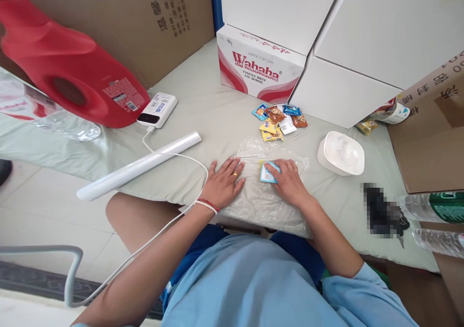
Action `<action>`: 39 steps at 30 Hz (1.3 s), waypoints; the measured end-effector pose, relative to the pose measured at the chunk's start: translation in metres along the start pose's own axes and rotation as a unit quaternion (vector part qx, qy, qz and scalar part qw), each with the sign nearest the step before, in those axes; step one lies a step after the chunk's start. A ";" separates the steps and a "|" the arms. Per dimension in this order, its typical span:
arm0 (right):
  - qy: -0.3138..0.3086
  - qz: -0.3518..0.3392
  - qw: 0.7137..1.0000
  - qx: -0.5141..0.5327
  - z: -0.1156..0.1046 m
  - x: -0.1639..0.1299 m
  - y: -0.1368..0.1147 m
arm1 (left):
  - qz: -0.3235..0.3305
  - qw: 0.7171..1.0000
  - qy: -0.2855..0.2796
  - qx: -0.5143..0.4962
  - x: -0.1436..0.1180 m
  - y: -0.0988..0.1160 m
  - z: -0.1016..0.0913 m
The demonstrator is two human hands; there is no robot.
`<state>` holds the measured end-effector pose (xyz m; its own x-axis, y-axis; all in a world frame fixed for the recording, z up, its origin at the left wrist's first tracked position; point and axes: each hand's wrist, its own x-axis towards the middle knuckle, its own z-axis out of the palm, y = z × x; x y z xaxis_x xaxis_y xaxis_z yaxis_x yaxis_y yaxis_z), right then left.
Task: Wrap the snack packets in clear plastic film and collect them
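Observation:
A clear plastic bag (270, 199) lies flat on the pale green sheet near the front edge. My left hand (223, 182) rests palm down on its left side, fingers spread, a ring on one finger. My right hand (288, 182) presses on the bag's middle, its fingers on a small blue snack packet (267, 173) with a yellow one under it. Whether those packets are inside the bag or on top I cannot tell. A pile of several small snack packets (279, 120) lies farther back.
A white roll (139, 165) lies to the left, with a white power bank (157, 109) and its cable. A red jug (68, 66) sits far left. A Wahaha box (257, 68), white boxes, a white dish (340, 153), keys and bottles (431, 207) stand around.

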<state>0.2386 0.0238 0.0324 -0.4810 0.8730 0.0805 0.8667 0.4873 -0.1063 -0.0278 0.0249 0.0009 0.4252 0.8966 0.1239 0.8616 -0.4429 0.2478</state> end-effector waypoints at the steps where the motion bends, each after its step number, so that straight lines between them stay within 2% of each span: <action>1: 0.010 -0.003 1.000 0.001 -0.001 0.000 0.001 | 0.000 1.000 0.001 -0.003 0.000 0.000 0.000; 4: 0.012 -0.006 1.000 0.002 0.000 0.000 0.000 | -0.001 1.000 0.003 -0.009 0.000 0.000 0.001; 10: -0.037 -0.005 0.999 0.026 0.010 0.000 -0.007 | -0.001 1.000 0.004 -0.014 0.000 0.001 0.000; 17: -0.047 0.012 0.996 0.081 -0.006 -0.007 0.001 | -0.004 1.000 0.001 -0.010 0.000 -0.001 0.000; 22: -0.050 0.014 0.996 0.070 -0.008 -0.003 0.005 | -0.002 1.000 -0.005 -0.002 0.000 0.000 0.001; 28: -0.063 -0.022 0.996 0.060 0.000 0.008 0.005 | 0.000 1.000 0.000 -0.002 0.001 -0.001 0.001; 34: -0.039 0.013 0.999 0.034 0.005 0.006 -0.003 | 0.001 1.000 -0.002 -0.007 0.000 0.000 -0.001; 39: -0.049 0.010 0.998 0.033 0.003 0.001 -0.010 | -0.002 1.000 -0.008 -0.016 0.002 -0.002 -0.001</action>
<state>0.2284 0.0201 0.0301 -0.4776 0.8784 -0.0185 0.8670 0.4679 -0.1714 -0.0289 0.0277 0.0014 0.4269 0.8979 0.1077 0.8537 -0.4394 0.2795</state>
